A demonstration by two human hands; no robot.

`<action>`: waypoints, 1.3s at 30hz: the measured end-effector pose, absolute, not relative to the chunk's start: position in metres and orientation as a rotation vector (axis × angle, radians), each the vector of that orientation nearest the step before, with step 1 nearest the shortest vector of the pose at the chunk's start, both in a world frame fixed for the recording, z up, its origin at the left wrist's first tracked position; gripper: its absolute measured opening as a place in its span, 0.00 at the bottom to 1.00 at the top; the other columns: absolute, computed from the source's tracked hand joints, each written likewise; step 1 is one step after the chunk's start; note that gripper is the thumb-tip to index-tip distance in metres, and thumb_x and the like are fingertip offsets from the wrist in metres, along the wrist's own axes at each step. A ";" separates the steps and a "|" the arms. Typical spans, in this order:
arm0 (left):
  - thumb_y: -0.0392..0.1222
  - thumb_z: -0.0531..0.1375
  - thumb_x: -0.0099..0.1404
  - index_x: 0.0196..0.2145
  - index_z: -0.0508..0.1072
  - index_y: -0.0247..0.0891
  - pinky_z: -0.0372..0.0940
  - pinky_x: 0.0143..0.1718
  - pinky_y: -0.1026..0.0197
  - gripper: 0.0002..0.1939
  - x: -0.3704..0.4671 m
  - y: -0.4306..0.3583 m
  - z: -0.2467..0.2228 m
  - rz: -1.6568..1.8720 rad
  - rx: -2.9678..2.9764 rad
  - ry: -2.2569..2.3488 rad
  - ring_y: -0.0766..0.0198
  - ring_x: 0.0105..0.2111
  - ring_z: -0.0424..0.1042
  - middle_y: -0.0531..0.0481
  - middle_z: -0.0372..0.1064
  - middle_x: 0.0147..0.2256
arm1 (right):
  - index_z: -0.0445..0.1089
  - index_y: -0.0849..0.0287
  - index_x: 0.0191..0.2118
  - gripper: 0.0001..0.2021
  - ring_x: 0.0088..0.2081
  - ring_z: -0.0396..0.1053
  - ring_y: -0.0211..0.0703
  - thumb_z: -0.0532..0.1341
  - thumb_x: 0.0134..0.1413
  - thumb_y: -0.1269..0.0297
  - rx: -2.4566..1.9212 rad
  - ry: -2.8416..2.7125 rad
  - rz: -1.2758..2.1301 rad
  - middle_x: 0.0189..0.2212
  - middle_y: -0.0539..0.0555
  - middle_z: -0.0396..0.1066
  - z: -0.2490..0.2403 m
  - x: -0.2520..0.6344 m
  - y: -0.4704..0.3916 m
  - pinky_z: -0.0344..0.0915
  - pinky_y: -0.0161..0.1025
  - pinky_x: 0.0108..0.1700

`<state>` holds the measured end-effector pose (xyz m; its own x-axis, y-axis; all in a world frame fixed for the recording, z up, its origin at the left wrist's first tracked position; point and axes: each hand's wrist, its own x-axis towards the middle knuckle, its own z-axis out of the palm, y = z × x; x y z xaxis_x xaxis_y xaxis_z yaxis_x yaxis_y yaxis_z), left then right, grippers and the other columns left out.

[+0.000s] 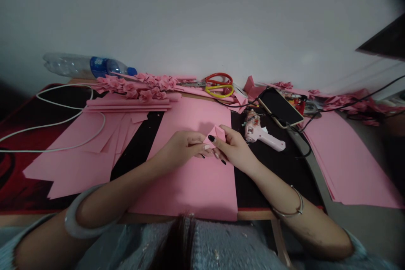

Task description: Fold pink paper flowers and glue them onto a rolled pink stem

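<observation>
A small folded piece of pink paper (217, 131) is held between both hands, above a large pink sheet (190, 185) on the dark table mat. My left hand (186, 148) pinches its lower left side with the thumb and fingers. On the other side, my right hand (232, 145) grips it, the dark-nailed thumb lying across its front and the other fingers behind it. Part of the folded paper is hidden under the fingers.
A pink glue gun (264, 135) and a phone (281, 107) lie right of the hands. Scissors (219, 85), paper flowers (145, 86) and a plastic bottle (88, 66) line the wall. Pink sheets (79, 152) and a white cable (53, 125) are at left, more sheets (354, 164) at right.
</observation>
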<state>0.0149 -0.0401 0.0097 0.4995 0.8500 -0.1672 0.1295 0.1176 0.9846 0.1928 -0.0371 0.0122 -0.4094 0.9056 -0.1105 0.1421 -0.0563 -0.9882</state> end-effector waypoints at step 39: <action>0.37 0.55 0.63 0.30 0.73 0.32 0.71 0.34 0.63 0.09 0.013 -0.038 0.013 0.593 1.339 0.953 0.63 0.32 0.77 0.44 0.77 0.30 | 0.58 0.58 0.33 0.06 0.12 0.58 0.30 0.56 0.57 0.62 -1.212 -1.822 1.387 0.15 0.43 0.63 0.016 0.196 -0.036 0.56 0.28 0.16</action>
<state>0.0127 -0.0383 0.0126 0.5150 0.8254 -0.2315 0.1571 0.1746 0.9720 0.1963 -0.0364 0.0157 -0.4466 0.8896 -0.0958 0.3295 0.0639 -0.9420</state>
